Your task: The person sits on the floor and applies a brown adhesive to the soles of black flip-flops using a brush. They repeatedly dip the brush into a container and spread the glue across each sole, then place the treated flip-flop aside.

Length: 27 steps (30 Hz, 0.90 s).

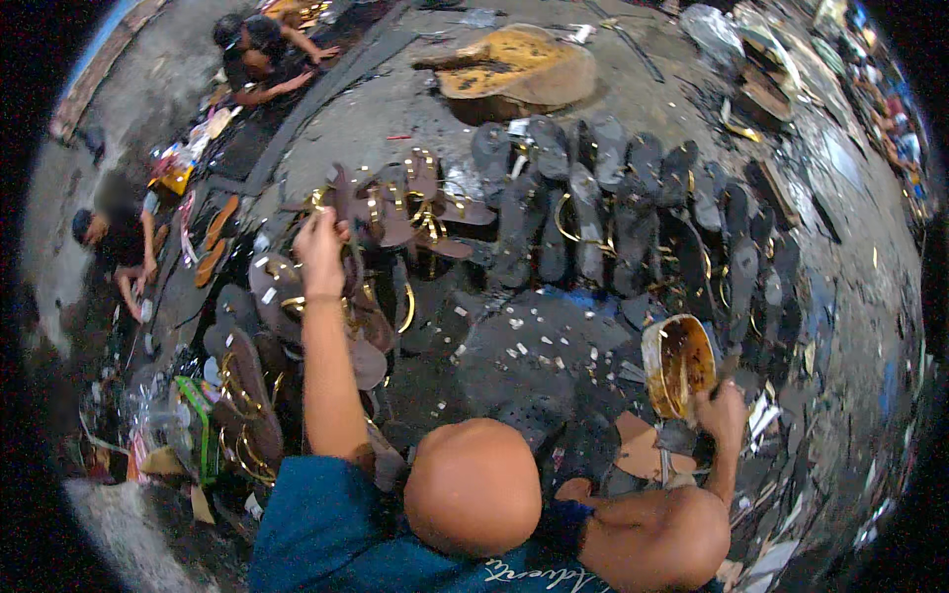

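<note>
Stretched out to the left, my left hand (321, 247) is closed with its fingers pinched at a brown sandal (341, 186) with gold straps. More brown sandals (395, 222) with gold trim lie just right of that hand. Beside my right knee, my right hand (724, 410) is closed around something dark and thin that I cannot make out. That hand is right next to a cut-open container (649, 361) with a pale rim and brown, stained insides. Flat brown cut pieces (638, 447) lie below the container.
Rows of dark sandals (519, 227) curve across the floor ahead. White scraps (512, 321) are scattered between them and my knees. Farther off sits a large yellow-brown stained block (519, 69). Two people (262, 59) work at the left; a green-edged box (201, 425) stands nearer.
</note>
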Each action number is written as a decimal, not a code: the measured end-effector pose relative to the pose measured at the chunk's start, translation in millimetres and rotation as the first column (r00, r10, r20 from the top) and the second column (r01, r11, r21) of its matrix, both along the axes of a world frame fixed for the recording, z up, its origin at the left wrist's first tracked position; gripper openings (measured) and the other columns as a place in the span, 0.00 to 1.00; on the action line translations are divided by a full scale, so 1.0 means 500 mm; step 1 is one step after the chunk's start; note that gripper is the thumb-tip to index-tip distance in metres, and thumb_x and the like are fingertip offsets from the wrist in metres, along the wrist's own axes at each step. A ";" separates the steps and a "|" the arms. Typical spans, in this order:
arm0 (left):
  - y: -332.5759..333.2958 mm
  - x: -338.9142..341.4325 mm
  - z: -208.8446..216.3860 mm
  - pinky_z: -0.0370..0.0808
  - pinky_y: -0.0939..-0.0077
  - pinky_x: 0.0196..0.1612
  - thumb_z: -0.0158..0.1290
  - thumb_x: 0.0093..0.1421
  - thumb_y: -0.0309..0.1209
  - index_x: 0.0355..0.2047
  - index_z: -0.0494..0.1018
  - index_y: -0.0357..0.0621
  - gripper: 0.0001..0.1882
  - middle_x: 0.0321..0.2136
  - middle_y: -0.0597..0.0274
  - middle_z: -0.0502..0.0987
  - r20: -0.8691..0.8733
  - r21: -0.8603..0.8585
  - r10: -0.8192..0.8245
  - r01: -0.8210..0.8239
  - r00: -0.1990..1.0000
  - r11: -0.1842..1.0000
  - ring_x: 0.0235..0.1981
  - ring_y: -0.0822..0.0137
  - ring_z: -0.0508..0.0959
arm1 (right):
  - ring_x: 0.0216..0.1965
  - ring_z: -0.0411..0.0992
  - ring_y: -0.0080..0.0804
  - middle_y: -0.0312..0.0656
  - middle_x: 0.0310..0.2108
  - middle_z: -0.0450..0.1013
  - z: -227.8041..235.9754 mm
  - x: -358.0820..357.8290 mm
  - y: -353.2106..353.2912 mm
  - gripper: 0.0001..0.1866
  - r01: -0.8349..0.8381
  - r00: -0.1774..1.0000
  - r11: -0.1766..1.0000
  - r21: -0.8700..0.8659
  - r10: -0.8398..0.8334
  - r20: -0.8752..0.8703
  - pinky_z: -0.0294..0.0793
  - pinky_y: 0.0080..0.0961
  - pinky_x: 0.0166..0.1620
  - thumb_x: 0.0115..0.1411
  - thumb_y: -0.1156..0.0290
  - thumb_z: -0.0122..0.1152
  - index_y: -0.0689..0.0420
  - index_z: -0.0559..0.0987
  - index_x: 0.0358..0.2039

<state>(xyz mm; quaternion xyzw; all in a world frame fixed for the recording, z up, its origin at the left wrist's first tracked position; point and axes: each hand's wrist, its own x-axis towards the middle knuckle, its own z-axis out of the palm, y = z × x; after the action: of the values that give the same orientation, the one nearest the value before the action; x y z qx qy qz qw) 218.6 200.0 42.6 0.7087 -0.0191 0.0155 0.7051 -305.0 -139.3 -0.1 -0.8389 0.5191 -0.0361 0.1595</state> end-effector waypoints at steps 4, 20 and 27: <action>-0.067 -0.260 0.079 0.74 0.82 0.30 0.48 0.67 0.36 0.43 0.74 0.38 0.14 0.37 0.63 0.77 -0.151 0.280 -0.469 0.493 0.870 0.824 0.30 0.74 0.76 | 0.41 0.73 0.61 0.61 0.35 0.75 0.010 -0.081 0.022 0.17 0.016 0.990 0.950 0.311 0.030 -0.141 0.72 0.49 0.42 0.54 0.61 0.59 0.62 0.75 0.38; -0.311 -0.477 -0.351 0.57 0.52 0.62 0.43 0.66 0.51 0.58 0.68 0.45 0.28 0.58 0.51 0.66 -0.331 -0.024 -0.884 0.933 0.331 0.359 0.61 0.52 0.63 | 0.38 0.74 0.26 0.38 0.39 0.76 0.100 0.206 0.050 0.17 -0.392 0.255 0.576 0.718 -0.682 0.686 0.74 0.24 0.42 0.60 0.70 0.63 0.60 0.72 0.48; -0.378 -0.473 -0.110 0.76 0.69 0.46 0.40 0.69 0.46 0.51 0.71 0.43 0.22 0.43 0.61 0.77 -0.508 -0.642 -0.779 0.441 0.368 0.627 0.41 0.65 0.78 | 0.39 0.76 0.34 0.43 0.36 0.77 0.092 0.329 0.058 0.13 -0.298 0.555 0.954 0.022 0.154 0.817 0.73 0.28 0.44 0.55 0.69 0.67 0.61 0.77 0.39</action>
<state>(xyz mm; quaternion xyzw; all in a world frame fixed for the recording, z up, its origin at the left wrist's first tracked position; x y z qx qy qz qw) -18.0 11.0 -12.5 0.4235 0.0100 -0.5454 0.7233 -140.7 -110.1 45.8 -0.7746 0.2786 -0.3507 0.4466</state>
